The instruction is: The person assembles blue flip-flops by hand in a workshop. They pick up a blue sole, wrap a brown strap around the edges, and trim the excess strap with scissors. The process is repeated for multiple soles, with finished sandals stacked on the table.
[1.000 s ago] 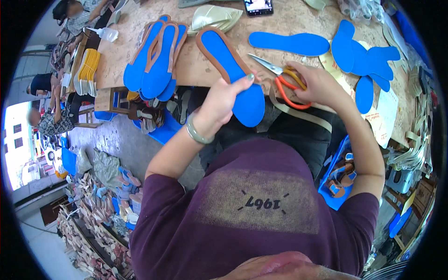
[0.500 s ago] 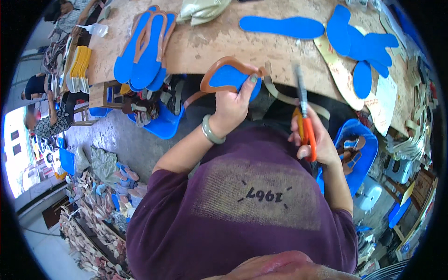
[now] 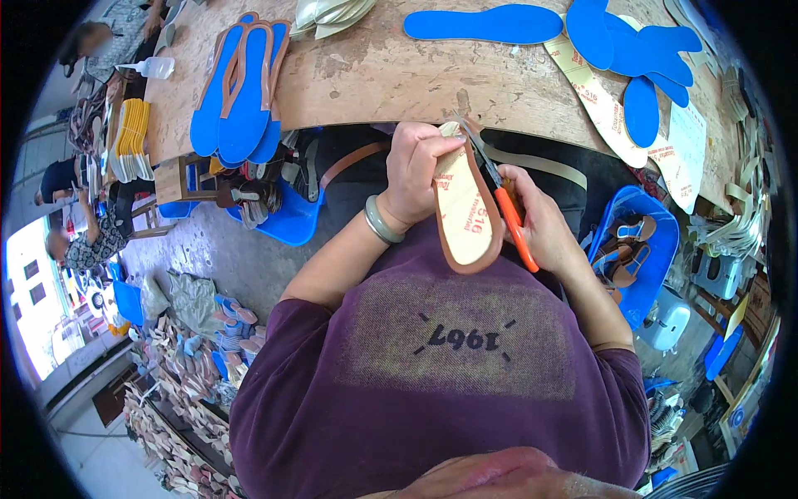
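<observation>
My left hand (image 3: 410,175), with a pale bangle at the wrist, grips an insole (image 3: 467,212) near its far end. The insole's cream, red-printed underside faces up, and brown edging shows round its near end. In my right hand (image 3: 542,223) is a pair of scissors (image 3: 514,224) with orange handles. The dark blades run along the insole's right side, their tips beside its far end by my left fingers. Whether they are cutting into anything cannot be made out. Several blue insoles with brown straps (image 3: 241,91) lie at the table's far left.
The wooden table (image 3: 366,83) edge lies just beyond my hands. Blue insoles (image 3: 482,23) and cream pieces rest on its right. Blue tubs with shoe parts stand at the right (image 3: 636,249) and left (image 3: 295,216). A squeeze bottle (image 3: 155,67) sits far left; people are beyond it.
The insole has been turned from its blue face to its cream underside and moved right. The scissors, held upright apart from it before, have come in against its edge.
</observation>
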A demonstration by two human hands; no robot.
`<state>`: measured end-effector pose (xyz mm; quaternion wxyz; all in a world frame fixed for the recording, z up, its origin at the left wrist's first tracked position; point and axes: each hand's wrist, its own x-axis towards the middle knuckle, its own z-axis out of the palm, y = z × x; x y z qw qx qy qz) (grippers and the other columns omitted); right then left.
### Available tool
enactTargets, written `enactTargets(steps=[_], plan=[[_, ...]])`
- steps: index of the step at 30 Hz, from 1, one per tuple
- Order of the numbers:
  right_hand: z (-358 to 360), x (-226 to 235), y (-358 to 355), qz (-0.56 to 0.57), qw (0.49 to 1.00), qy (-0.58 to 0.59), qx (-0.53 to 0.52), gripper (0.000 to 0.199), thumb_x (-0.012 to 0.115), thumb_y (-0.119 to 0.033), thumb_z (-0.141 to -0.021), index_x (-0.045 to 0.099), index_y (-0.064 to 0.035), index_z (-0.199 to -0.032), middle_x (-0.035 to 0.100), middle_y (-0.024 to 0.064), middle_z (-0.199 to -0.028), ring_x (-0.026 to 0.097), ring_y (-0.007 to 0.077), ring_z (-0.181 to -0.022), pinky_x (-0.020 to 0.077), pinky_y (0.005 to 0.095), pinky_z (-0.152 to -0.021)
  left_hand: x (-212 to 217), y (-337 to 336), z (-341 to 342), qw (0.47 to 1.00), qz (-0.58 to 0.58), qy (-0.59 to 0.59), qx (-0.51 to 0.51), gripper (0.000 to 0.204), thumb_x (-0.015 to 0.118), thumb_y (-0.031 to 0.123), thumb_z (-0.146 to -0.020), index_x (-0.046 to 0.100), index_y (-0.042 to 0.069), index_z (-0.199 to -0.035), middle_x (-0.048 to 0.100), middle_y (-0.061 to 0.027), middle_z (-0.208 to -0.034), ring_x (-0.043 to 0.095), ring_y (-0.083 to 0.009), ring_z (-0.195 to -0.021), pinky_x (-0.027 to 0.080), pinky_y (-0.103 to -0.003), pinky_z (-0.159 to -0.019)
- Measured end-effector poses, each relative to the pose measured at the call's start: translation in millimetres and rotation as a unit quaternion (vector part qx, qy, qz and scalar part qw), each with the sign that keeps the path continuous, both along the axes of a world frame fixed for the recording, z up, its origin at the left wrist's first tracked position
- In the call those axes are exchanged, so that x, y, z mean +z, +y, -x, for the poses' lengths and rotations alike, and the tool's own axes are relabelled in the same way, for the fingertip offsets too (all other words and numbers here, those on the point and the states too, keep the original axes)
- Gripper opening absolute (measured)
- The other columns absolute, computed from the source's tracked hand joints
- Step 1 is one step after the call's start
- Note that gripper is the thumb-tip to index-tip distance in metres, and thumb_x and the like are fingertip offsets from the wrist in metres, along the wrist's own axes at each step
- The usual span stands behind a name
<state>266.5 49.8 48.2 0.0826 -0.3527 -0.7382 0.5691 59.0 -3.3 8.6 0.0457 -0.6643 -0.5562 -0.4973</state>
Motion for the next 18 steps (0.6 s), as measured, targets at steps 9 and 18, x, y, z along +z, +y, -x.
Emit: enactTargets(steps=[9, 18], plan=[[-4, 7, 33, 0.076, 0.997, -0.011, 0.003, 0.059, 0.081, -0.01, -0.071, 0.052, -0.0016, -0.121, 0.051, -0.0045, -0.085, 0.048, 0.0026, -0.074, 0.042, 0.0185, -0.068, 32, 7, 12, 0.746, 0.185, -0.637, -0.064, 0.019, 0.058, 0.013, -0.092, 0.059, -0.002, -0.104, 0.066, -0.0065, -0.094, 0.063, -0.0156, -0.085, 0.05, -0.028, -0.077], [58, 23, 108, -0.488, 0.869, -0.078, 0.018, 0.03, 0.069, -0.02, -0.078, 0.065, -0.0091, -0.106, 0.061, 0.0146, -0.093, 0.063, 0.0319, -0.08, 0.0491, 0.0442, -0.073, 51, 9, 21, 0.728, 0.204, -0.648, -0.097, 0.019, 0.055, 0.015, -0.094, 0.056, 0.0, -0.105, 0.066, -0.0156, -0.1, 0.064, -0.0179, -0.088, 0.053, -0.033, -0.076]])
